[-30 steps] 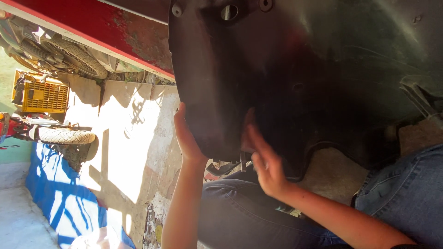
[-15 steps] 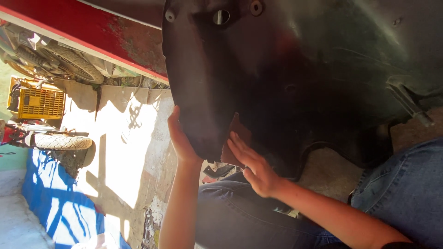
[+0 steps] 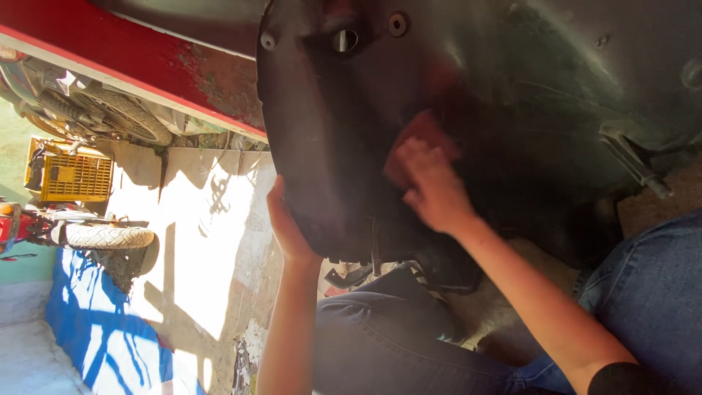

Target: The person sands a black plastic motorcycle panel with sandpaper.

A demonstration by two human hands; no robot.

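A large black plastic wheel-arch liner (image 3: 344,139) fills the upper middle of the view, under a red car body panel (image 3: 124,62). My left hand (image 3: 287,228) grips the liner's lower left edge, fingers hidden behind it. My right hand (image 3: 431,186) is inside the dark hollow, pressing a reddish cloth (image 3: 417,139) against the liner's inner surface. Round fasteners (image 3: 398,24) show near the liner's top. My knees in blue jeans (image 3: 395,336) are below.
A yellow plastic crate (image 3: 69,175) and a motorbike wheel (image 3: 106,236) stand at the left on sunlit concrete. Another tyre (image 3: 121,117) lies under the red panel. A blue-painted surface (image 3: 95,336) is at the lower left. A metal bracket (image 3: 632,157) hangs at the right.
My right hand has moved up from the liner's lower edge into the hollow, where it presses the cloth. The left hand has kept its grip on the edge.
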